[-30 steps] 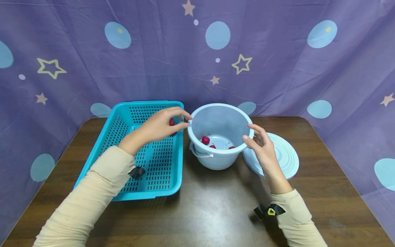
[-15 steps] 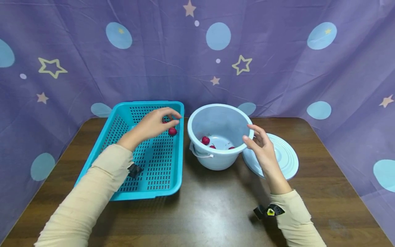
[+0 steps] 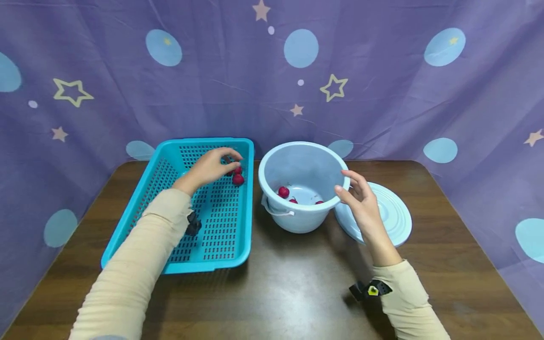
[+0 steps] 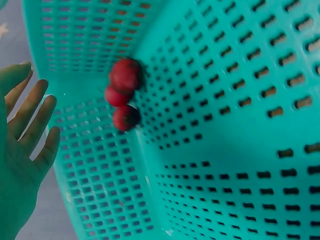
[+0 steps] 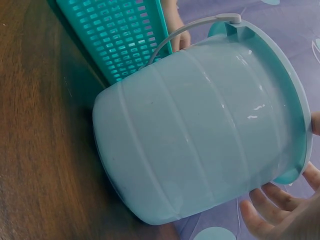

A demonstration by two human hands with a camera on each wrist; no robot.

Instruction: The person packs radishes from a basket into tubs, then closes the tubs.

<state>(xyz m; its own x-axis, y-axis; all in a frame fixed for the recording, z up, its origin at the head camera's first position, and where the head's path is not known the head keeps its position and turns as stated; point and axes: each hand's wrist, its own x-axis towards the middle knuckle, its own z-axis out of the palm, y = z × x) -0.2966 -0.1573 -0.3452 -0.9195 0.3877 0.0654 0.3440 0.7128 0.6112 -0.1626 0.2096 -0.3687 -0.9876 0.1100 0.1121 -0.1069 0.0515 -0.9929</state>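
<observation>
My left hand [image 3: 212, 166] hovers over the back right part of the turquoise basket [image 3: 248, 226], thumb and fingers apart and holding nothing. Near its fingertips lie three small round red fruits [image 3: 238, 180]; their kind is unclear. In the left wrist view these red fruits [image 4: 125, 75] cluster against the basket's wall, apart from the hand [image 4: 30, 135]. My right hand [image 3: 363, 203] grips the right rim of the pale blue bucket [image 3: 297, 219], thumb outside at the front and fingers behind. Inside the bucket a few similar red fruits [image 3: 283, 192] show. The right wrist view shows the bucket's side [image 5: 190, 135].
A round pale blue lid [image 3: 393, 212] lies on the brown wooden table [image 3: 280, 293], right of the bucket and partly behind the right hand. The bucket's handle [image 3: 278, 213] hangs at its left front. Behind the table hangs a purple curtain [image 3: 238, 71].
My left hand has moved left from the bucket's rim back over the basket, uncovering the red fruits there. The right hand and the bucket have stayed in place.
</observation>
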